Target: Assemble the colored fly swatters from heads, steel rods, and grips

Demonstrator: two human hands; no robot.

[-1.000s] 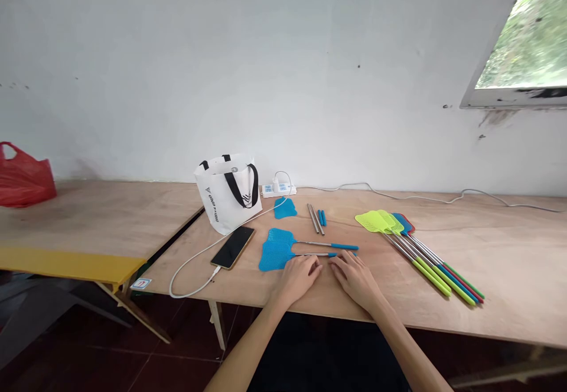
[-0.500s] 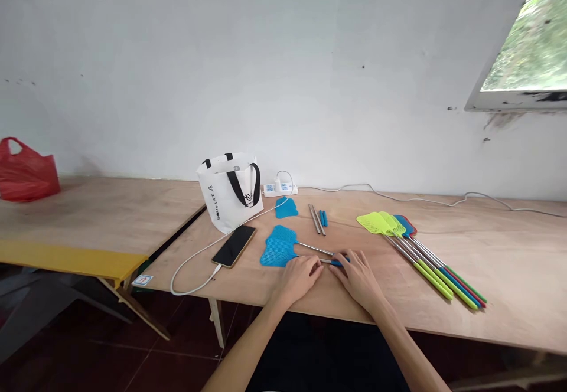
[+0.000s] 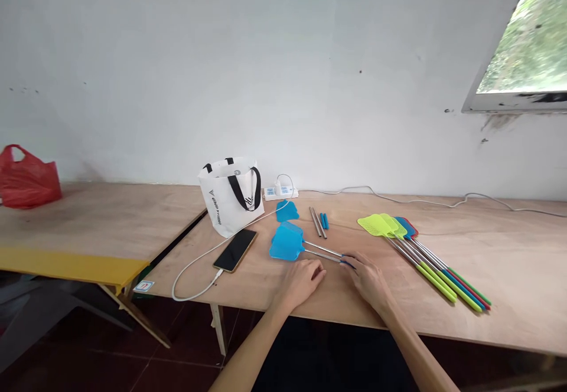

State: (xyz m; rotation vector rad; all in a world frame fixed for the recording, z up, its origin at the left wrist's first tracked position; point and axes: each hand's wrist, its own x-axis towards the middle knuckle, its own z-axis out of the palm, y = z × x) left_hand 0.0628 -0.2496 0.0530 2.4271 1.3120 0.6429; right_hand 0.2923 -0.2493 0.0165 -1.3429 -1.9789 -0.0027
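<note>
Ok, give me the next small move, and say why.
I'd probably move the two blue swatters to the right, toward the swatter pile. The right hand has their handle ends gathered together, their heads overlap, and the pile lies on that hand's side. The left hand holds nothing that shows, so the right seems best placed.

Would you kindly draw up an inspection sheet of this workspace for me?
Surface: wooden table; spills: nothing seen.
Work items: two blue swatters, heads overlapping; loose blue head, metal tubes and blue sleeves beyond them; multicoloured swatter pile at right.
Clutter: white bag, phone.
Grips: right grip on the blue swatters' handles; left grip on the table, nothing seen in it.
Cables: white cable from phone to power strip; grey cable along the wall.
Surroundings: pale wall, window, red bag on a neighbouring table.
</note>
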